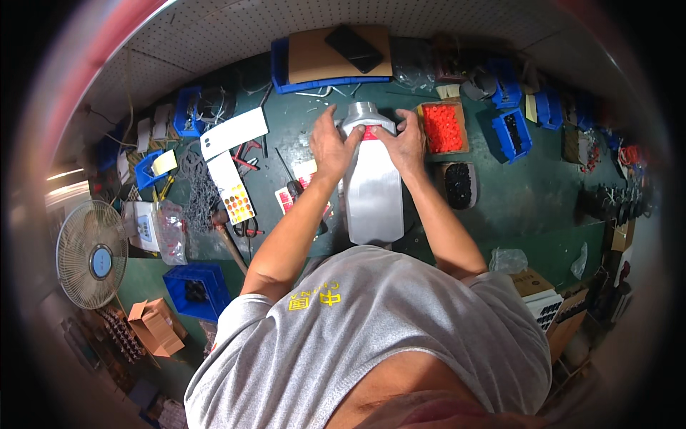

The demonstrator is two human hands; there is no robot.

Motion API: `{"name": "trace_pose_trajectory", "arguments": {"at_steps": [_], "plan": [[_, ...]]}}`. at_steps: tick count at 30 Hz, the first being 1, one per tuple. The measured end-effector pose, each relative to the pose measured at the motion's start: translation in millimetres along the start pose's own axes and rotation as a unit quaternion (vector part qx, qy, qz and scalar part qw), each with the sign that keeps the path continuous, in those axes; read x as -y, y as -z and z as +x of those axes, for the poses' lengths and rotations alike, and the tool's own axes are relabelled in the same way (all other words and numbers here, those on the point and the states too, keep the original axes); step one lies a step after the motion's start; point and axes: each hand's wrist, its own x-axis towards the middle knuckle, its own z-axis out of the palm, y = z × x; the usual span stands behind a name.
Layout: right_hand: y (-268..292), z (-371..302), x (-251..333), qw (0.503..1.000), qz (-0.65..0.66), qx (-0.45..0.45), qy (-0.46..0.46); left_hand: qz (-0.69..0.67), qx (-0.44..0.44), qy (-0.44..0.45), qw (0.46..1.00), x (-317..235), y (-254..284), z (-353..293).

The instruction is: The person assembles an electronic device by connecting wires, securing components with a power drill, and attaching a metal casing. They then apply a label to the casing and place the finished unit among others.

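A long silver metal housing (373,193) with a narrower round neck lies lengthwise on the bench in front of me. Across its upper part is a small red label (370,133). My left hand (332,146) is at the label's left side, its thumb pressed on the label's edge and its fingers spread off the metal. From the right, my right hand (405,146) does likewise, thumb on the label and fingers stretched outward. Neither hand is wrapped round the housing.
Right of my hands stand a box of red parts (443,129) and a tray of black parts (459,184). At left lie a screwdriver (293,187), a sticker sheet (237,203), a chain heap (196,182) and a hammer (230,243). A phone (354,48) rests on cardboard at the back.
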Motion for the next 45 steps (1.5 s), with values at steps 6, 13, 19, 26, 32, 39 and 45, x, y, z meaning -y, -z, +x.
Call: {"name": "trace_pose_trajectory", "arguments": {"at_steps": [6, 13, 19, 26, 32, 39, 45], "plan": [[-3, 39, -32, 0.979, 0.162, -0.078, 0.100, -0.075, -0.047, -0.035, 0.996, 18, 16, -19], [-36, 104, -33, 0.940, 0.194, 0.202, 0.196, -0.210, 0.091, 0.188, 0.955, 126, 44, -175], [-50, 121, -8, 0.910, 0.071, 0.370, 0.171, -0.357, 0.395, 0.380, 0.756, 116, 26, -262], [-45, 105, 4, 0.930, 0.015, 0.297, 0.218, -0.578, 0.341, 0.411, 0.617, 84, -25, -288], [52, 38, 41, 0.960, 0.011, 0.208, 0.186, -0.566, 0.305, 0.359, 0.677, 106, -31, -312], [182, -35, -17, 0.991, 0.071, 0.042, 0.102, -0.426, 0.377, 0.197, 0.799, 93, 49, -295], [257, -108, -108, 0.982, 0.165, -0.061, -0.073, -0.329, 0.364, 0.058, 0.869, 76, 60, -263]]}}
